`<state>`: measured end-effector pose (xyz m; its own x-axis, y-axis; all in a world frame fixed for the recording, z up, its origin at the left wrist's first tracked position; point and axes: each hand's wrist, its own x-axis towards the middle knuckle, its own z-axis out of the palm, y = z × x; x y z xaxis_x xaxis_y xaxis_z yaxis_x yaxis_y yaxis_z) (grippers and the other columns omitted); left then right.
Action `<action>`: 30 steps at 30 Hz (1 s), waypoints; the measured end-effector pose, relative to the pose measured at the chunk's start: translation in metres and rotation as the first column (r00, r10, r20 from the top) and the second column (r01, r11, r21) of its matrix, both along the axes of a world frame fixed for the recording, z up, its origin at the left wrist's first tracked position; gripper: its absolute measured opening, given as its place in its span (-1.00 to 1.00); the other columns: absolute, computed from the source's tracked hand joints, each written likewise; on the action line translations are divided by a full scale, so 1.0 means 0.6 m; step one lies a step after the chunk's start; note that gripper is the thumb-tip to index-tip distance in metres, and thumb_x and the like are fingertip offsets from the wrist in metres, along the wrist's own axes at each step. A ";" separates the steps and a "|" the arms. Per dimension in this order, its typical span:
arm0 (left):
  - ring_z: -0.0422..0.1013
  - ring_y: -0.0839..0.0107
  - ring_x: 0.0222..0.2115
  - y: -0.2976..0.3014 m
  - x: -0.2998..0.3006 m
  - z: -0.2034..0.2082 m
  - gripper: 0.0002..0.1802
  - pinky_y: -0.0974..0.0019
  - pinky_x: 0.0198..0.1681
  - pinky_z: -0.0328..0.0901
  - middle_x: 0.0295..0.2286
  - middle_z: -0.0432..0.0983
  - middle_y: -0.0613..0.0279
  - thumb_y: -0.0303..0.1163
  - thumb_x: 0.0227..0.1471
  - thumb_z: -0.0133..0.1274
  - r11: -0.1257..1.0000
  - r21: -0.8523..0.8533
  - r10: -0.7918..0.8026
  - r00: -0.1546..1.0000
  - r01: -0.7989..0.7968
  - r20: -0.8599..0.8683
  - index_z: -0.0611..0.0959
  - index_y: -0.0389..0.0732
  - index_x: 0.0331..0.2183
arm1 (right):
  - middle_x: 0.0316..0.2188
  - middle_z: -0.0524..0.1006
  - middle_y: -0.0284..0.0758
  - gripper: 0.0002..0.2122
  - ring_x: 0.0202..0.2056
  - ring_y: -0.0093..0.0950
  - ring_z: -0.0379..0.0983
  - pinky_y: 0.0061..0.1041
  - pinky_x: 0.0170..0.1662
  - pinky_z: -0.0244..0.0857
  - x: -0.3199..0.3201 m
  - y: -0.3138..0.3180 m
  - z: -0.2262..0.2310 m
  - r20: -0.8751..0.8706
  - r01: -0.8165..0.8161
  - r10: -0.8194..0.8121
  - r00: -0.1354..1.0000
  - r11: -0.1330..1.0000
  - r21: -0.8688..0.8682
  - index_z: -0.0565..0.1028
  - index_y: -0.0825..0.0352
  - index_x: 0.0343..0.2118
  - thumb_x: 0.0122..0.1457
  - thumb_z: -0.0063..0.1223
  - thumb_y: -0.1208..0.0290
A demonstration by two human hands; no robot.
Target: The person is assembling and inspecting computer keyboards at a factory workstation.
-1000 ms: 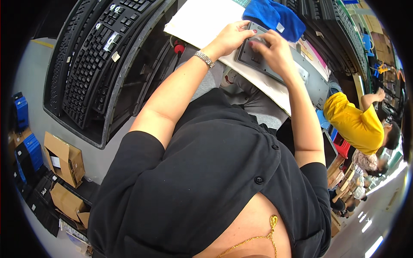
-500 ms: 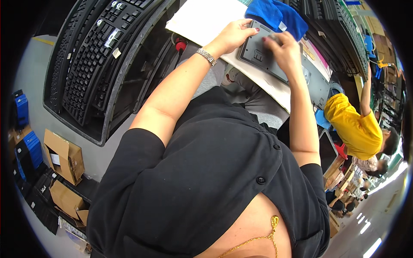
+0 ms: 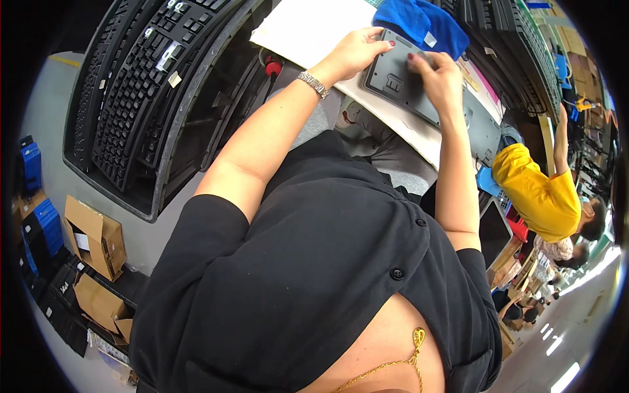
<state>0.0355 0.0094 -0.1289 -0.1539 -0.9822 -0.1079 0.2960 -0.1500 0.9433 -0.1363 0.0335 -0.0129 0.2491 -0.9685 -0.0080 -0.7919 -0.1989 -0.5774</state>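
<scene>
A black keyboard (image 3: pixel 394 80) lies face down on the white worktop, its flat underside with moulded marks turned up. My left hand (image 3: pixel 359 54) grips the keyboard's left end, thumb on top at the corner. Over the middle of the underside is my right hand (image 3: pixel 440 80), its fingers curled and pinched together, slightly blurred. Whether anything is between those fingertips is too small to tell. Just beyond the keyboard a bunched blue cloth (image 3: pixel 419 26) lies at the far edge. The keyboard's right part runs on beneath my right wrist.
To the left stands a black crate (image 3: pixel 154 190) packed with upright keyboards (image 3: pixel 131 111). More black keyboards are stacked (image 3: pixel 504 59) at the far right. A red round knob (image 3: pixel 273 67) sits below the white worktop (image 3: pixel 308 33). A person in a yellow shirt (image 3: pixel 540 190) works at the right.
My right hand has shifted slightly to the right across the keyboard's underside. The left hand keeps its grip. The person in yellow has moved a little.
</scene>
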 end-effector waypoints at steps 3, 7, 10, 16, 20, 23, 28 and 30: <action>0.57 0.32 -0.23 -0.003 -0.003 -0.002 -0.32 0.39 -0.15 0.47 -0.09 0.62 -0.18 -0.31 0.19 0.18 0.999 -0.036 0.001 1.000 -0.002 -0.028 0.42 -0.49 0.23 | -0.37 0.56 -0.24 -0.74 -0.40 -0.38 0.48 -0.44 -0.27 0.38 -0.003 -0.009 -0.008 -0.063 0.053 -0.061 0.996 0.991 -0.125 0.68 0.45 -0.27 0.17 0.30 0.30; 0.58 0.31 -0.21 0.002 0.003 0.014 -0.32 0.39 -0.14 0.48 -0.09 0.62 -0.19 -0.31 0.20 0.19 1.000 0.000 -0.002 1.000 0.002 0.025 0.42 -0.50 0.22 | -0.33 0.58 -0.24 -0.75 -0.39 -0.42 0.48 -0.46 -0.26 0.39 -0.005 -0.005 -0.001 0.006 0.080 -0.080 0.997 0.997 -0.016 0.68 0.44 -0.25 0.18 0.31 0.30; 0.58 0.30 -0.20 0.008 0.001 0.021 -0.32 0.39 -0.13 0.48 -0.08 0.61 -0.20 -0.31 0.20 0.19 1.000 0.007 0.001 0.999 -0.001 0.037 0.42 -0.50 0.22 | -0.30 0.60 -0.24 -0.75 -0.38 -0.44 0.48 -0.49 -0.26 0.39 -0.031 -0.008 0.008 0.106 0.125 -0.134 0.985 0.989 0.083 0.69 0.41 -0.21 0.18 0.31 0.31; 0.57 0.28 -0.16 0.007 0.002 0.022 -0.32 0.38 -0.10 0.47 -0.07 0.61 -0.17 -0.32 0.22 0.18 1.000 -0.003 -0.005 0.999 0.005 0.046 0.39 -0.45 0.26 | -0.19 0.65 -0.25 -0.72 -0.35 -0.49 0.48 -0.51 -0.22 0.40 -0.090 -0.010 0.000 0.484 0.120 -0.260 0.835 0.946 0.301 0.66 0.35 -0.06 0.20 0.30 0.37; 0.56 0.29 -0.13 0.007 0.003 0.022 -0.31 0.37 -0.08 0.47 -0.07 0.60 -0.14 -0.33 0.23 0.19 1.000 0.009 -0.019 0.998 0.018 0.053 0.37 -0.40 0.29 | -0.17 0.64 -0.25 -0.70 -0.31 -0.46 0.50 -0.43 -0.17 0.43 -0.089 0.011 0.000 0.548 0.057 -0.182 0.816 0.970 0.237 0.62 0.35 0.00 0.21 0.24 0.46; 0.56 0.29 -0.13 0.005 0.004 0.016 -0.31 0.37 -0.07 0.47 -0.07 0.60 -0.14 -0.34 0.23 0.19 1.000 0.022 -0.019 1.000 0.018 0.018 0.37 -0.40 0.28 | -0.20 0.62 -0.23 -0.72 -0.31 -0.40 0.52 -0.39 -0.16 0.44 -0.057 0.023 0.012 0.215 0.071 -0.073 0.974 0.997 0.017 0.60 0.35 0.00 0.22 0.20 0.51; 0.56 0.32 -0.15 0.002 0.000 0.008 -0.32 0.38 -0.07 0.47 -0.08 0.61 -0.13 -0.35 0.23 0.19 1.000 0.004 -0.006 0.999 0.006 0.039 0.38 -0.41 0.27 | -0.23 0.57 -0.19 -0.77 -0.30 -0.26 0.55 -0.33 -0.15 0.44 -0.021 0.032 0.016 -0.119 -0.111 0.095 0.988 0.984 -0.138 0.59 0.40 -0.06 0.23 0.16 0.53; 0.57 0.31 -0.16 -0.001 0.000 0.005 -0.33 0.38 -0.08 0.48 -0.07 0.61 -0.15 -0.33 0.22 0.18 1.000 -0.001 0.000 0.999 0.000 0.032 0.40 -0.43 0.26 | -0.23 0.56 -0.19 -0.77 -0.30 -0.23 0.55 -0.32 -0.15 0.44 -0.006 0.019 0.014 -0.117 -0.133 0.115 0.986 0.979 -0.153 0.59 0.41 -0.07 0.22 0.16 0.52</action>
